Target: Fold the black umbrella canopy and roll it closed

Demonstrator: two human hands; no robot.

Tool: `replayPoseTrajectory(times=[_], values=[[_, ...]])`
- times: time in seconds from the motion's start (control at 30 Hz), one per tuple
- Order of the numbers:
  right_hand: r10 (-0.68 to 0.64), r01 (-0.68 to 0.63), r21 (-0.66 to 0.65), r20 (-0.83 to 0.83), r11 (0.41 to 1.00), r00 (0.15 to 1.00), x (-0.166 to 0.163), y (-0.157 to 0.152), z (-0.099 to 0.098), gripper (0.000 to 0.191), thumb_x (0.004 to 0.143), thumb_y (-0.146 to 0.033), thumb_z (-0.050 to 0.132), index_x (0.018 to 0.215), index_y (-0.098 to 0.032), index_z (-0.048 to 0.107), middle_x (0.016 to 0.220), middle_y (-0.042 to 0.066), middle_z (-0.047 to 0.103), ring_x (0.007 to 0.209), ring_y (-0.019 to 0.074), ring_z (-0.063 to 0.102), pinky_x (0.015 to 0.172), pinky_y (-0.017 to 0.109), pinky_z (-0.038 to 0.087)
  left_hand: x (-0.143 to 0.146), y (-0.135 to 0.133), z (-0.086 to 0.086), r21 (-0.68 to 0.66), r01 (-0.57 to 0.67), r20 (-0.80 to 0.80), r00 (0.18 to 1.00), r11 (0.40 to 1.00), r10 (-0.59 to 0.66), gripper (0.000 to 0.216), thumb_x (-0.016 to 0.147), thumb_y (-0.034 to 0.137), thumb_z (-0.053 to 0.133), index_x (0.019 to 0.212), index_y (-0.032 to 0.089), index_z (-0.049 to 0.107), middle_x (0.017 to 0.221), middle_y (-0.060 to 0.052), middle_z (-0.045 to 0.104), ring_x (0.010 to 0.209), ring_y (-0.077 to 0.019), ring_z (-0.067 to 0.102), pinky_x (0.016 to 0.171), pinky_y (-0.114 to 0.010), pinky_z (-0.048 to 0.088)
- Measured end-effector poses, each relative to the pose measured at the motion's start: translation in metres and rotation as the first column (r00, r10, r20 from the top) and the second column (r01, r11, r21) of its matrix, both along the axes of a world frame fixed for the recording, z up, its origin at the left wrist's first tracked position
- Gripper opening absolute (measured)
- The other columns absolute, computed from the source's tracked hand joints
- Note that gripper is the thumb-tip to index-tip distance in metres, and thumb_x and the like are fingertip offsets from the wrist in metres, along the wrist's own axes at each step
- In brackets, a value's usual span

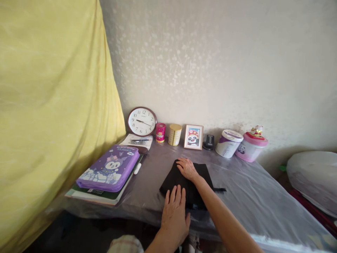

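Black folded cloth is lying on the plastic-covered table, in front of the panda picture frame. You are pressing both palms flat on it, fingers spread: your left hand on its near edge, your right hand on its far part. Left of the cloth, 1 purple case is sitting on books.
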State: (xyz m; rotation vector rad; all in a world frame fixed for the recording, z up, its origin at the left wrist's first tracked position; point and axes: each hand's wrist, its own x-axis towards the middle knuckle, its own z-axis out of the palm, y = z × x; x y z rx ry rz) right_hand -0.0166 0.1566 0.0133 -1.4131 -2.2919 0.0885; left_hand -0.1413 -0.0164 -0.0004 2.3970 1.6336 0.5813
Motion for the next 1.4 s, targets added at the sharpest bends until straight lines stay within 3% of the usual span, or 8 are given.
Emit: replayPoseTrajectory(times=[0.2, 0.27, 0.43, 0.6, 0.77, 0.93, 1.13, 1.4], values=[[-0.124, 0.124, 0.031, 0.025, 0.992, 0.992, -0.003, 0.01, 0.009, 0.033, 0.088, -0.016, 0.04, 0.113, -0.019, 0.061, 0.129, 0.013, 0.053, 0.124, 0.027, 0.042, 0.104, 0.049, 0.023, 0.0, 0.0, 0.0, -0.011, -0.002, -0.019, 1.0, 1.0, 0.002, 0.069, 0.078, 0.031, 0.043, 0.142, 0.014, 0.024, 0.149, -0.009, 0.026, 0.136, -0.0287, 0.021, 0.112, -0.048, 0.015], [-0.087, 0.085, 0.052, 0.031, 0.995, 0.996, -0.006, 0.0, 0.012, 0.032, 0.089, -0.017, 0.04, 0.113, -0.018, 0.06, 0.129, 0.014, 0.053, 0.124, 0.0264, 0.041, 0.105, 0.047, 0.022, 0.0, 0.0, 0.0, -0.018, -0.014, -0.023, 1.0, 1.0, 0.013, 0.07, 0.078, 0.031, 0.043, 0.142, 0.012, 0.023, 0.149, -0.01, 0.026, 0.136, -0.0289, 0.022, 0.112, -0.048, 0.016], [0.082, -0.084, 0.017, 0.066, 0.996, 0.994, -0.011, -0.029, 0.01, 0.019, 0.085, -0.024, 0.051, 0.092, -0.026, 0.068, 0.108, 0.002, 0.067, 0.115, 0.0188, 0.051, 0.105, 0.036, 0.025, 0.0, -0.001, 0.001, -0.042, -0.035, -0.02, 0.999, 0.999, 0.034, 0.07, 0.077, 0.03, 0.044, 0.142, 0.011, 0.024, 0.148, -0.011, 0.027, 0.133, -0.0289, 0.027, 0.11, -0.047, 0.019], [-0.135, 0.134, 0.034, 0.002, 0.99, 0.991, 0.007, -0.028, 0.016, 0.028, 0.086, -0.02, 0.046, 0.106, -0.021, 0.064, 0.127, 0.01, 0.055, 0.121, 0.0255, 0.044, 0.104, 0.045, 0.025, 0.001, -0.004, 0.002, -0.058, -0.088, -0.041, 0.995, 0.994, 0.086, 0.068, 0.078, 0.029, 0.046, 0.141, 0.015, 0.026, 0.144, -0.014, 0.035, 0.127, -0.03, 0.037, 0.106, -0.046, 0.024], [-0.369, 0.37, -0.011, -0.089, 0.929, 0.925, 0.05, -0.038, 0.033, 0.033, 0.083, -0.023, 0.05, 0.114, -0.016, 0.058, 0.131, 0.015, 0.048, 0.122, 0.031, 0.04, 0.101, 0.045, 0.027, 0.001, -0.007, 0.005, -0.013, -0.105, -0.081, 0.991, 0.994, 0.104, 0.067, 0.078, 0.026, 0.046, 0.141, 0.014, 0.027, 0.137, -0.017, 0.043, 0.12, -0.0298, 0.043, 0.102, -0.044, 0.03], [-0.541, 0.505, -0.211, -0.178, 0.837, 0.822, 0.088, -0.062, 0.04, 0.038, 0.077, -0.038, 0.058, 0.105, -0.012, 0.06, 0.109, 0.019, 0.06, 0.106, 0.0349, 0.053, 0.089, 0.047, 0.038, 0.001, -0.008, 0.009, 0.004, -0.098, -0.111, 0.989, 0.995, 0.097, 0.066, 0.078, 0.025, 0.045, 0.141, 0.012, 0.028, 0.135, -0.016, 0.045, 0.117, -0.0295, 0.043, 0.1, -0.042, 0.031], [-0.509, 0.301, -0.5, -0.355, 0.812, 0.784, 0.091, -0.08, 0.041, 0.021, 0.071, -0.037, 0.063, 0.079, -0.018, 0.063, 0.066, 0.004, 0.066, 0.062, 0.0212, 0.063, 0.055, 0.031, 0.049, 0.002, -0.008, 0.01, 0.003, -0.097, -0.151, 0.984, 0.995, 0.097, 0.066, 0.079, 0.024, 0.044, 0.14, 0.009, 0.028, 0.135, -0.017, 0.045, 0.117, -0.0297, 0.043, 0.099, -0.041, 0.032], [-0.426, -0.015, -0.566, -0.637, 0.824, 0.643, 0.076, -0.087, 0.051, 0.014, 0.062, -0.021, 0.065, 0.075, -0.017, 0.063, 0.069, 0.001, 0.068, 0.064, 0.017, 0.063, 0.057, 0.026, 0.049, 0.002, -0.008, 0.017, -0.03, -0.1, -0.162, 0.982, 0.995, 0.094, 0.066, 0.079, 0.025, 0.044, 0.14, 0.006, 0.027, 0.134, -0.018, 0.045, 0.116, -0.0301, 0.044, 0.098, -0.04, 0.033]])
